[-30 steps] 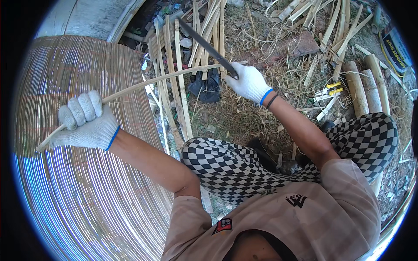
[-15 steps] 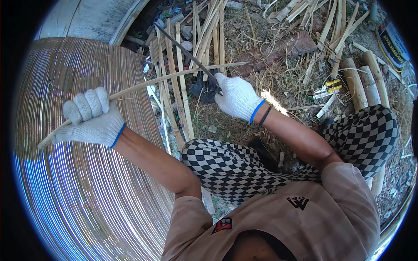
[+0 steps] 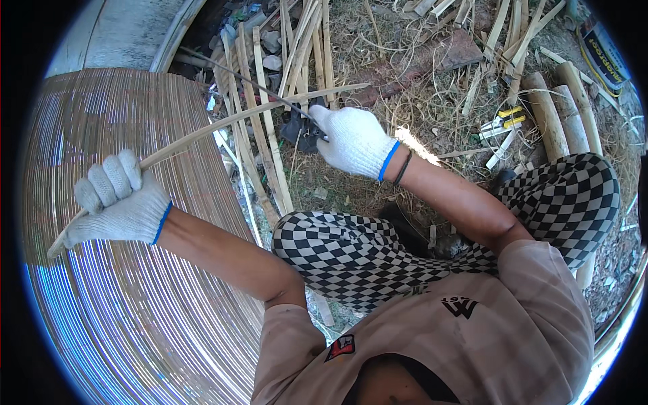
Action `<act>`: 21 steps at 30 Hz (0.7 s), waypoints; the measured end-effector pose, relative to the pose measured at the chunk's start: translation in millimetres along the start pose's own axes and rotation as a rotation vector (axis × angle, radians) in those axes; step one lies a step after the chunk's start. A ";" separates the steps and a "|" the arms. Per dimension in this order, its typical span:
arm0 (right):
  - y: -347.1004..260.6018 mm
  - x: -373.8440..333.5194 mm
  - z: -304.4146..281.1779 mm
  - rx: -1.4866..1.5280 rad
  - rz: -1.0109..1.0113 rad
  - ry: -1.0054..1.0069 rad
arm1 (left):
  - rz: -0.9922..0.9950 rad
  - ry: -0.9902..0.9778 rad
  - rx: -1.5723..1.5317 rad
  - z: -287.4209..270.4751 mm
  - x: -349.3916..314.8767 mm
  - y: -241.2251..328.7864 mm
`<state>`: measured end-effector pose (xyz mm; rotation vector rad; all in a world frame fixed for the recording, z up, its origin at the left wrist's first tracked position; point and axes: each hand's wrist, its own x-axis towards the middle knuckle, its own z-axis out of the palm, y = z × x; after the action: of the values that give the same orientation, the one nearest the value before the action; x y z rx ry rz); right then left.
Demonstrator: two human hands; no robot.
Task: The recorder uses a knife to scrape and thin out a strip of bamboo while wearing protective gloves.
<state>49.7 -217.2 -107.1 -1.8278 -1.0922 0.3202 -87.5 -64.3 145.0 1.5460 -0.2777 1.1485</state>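
My left hand [image 3: 121, 202], in a white knit glove with a blue cuff, is wrapped round the near part of a long, pale, slightly curved bamboo strip [image 3: 209, 131]. The strip's thin far end reaches rightward past my other hand. In the same kind of glove, my right hand [image 3: 358, 143] is closed on a long knife, its narrow dark blade [image 3: 250, 82] pointing up and left. Blade and strip cross just left of my right hand; whether they touch I cannot tell. The knife's handle is hidden in my fist.
A slatted mat [image 3: 135, 290] spreads at my left. Split strips [image 3: 263, 115] lie ahead, beside a reddish plank [image 3: 425, 64]. Yellow-handled pliers [image 3: 509, 118], round poles [image 3: 547, 118] and a dark bucket [image 3: 603, 57] are at the right. Shavings litter the ground.
Both hands have shifted left, the left one also a little lower, carrying the strip along. The blade has tipped lower and further left.
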 end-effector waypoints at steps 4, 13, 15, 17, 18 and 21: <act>58.6 19.7 17.9 -0.101 0.096 0.041 | -0.002 -0.020 -0.035 2.6 4.9 -8.5; 74.2 14.7 27.2 -0.078 0.115 0.021 | -0.053 -0.043 -0.123 -18.8 7.2 0.2; 74.9 19.8 31.1 -0.076 0.066 0.041 | -0.057 -0.071 -0.169 -17.5 8.8 0.7; 86.1 27.4 32.8 -0.080 0.109 0.011 | -0.069 -0.099 -0.194 -27.2 12.1 0.3; 98.2 28.1 34.0 -0.045 0.148 0.006 | -0.070 -0.096 -0.222 -31.3 13.3 -2.6; 117.1 31.2 45.6 -0.095 0.173 0.062 | -0.069 -0.100 -0.296 -45.6 9.4 -22.6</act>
<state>102.7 -183.2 -220.2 -2.0094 -0.9224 0.3154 -90.1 -14.0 133.1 1.3417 -0.4383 0.9310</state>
